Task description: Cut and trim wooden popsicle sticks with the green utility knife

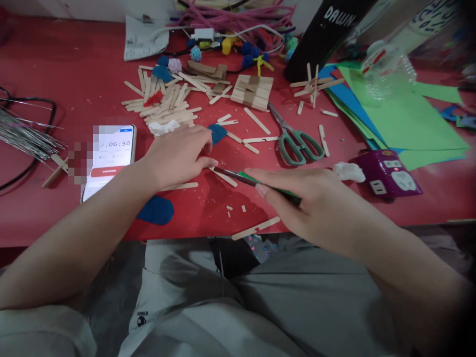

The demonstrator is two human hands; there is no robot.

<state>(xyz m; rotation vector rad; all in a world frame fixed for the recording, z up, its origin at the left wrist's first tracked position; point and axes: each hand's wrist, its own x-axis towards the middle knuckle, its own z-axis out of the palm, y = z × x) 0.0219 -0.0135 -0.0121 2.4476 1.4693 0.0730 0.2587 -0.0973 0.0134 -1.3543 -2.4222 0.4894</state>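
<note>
My left hand rests low on the red table, its fingers closed on a wooden craft stick that pokes out past the thumb. In my right hand is a slim craft knife, dark with a green part on its handle. Its thin tip points left and meets the stick near my left thumb; the exact contact is too small to tell. Just below the hands are small wood chips and a notched craft stick at the table's front edge. Another stick lies under my left wrist.
Behind my left hand spreads a pile of craft sticks. Green-handled scissors lie beyond the knife. A lit phone is beside my left forearm. On the right are a purple power socket, coloured paper and a black bottle.
</note>
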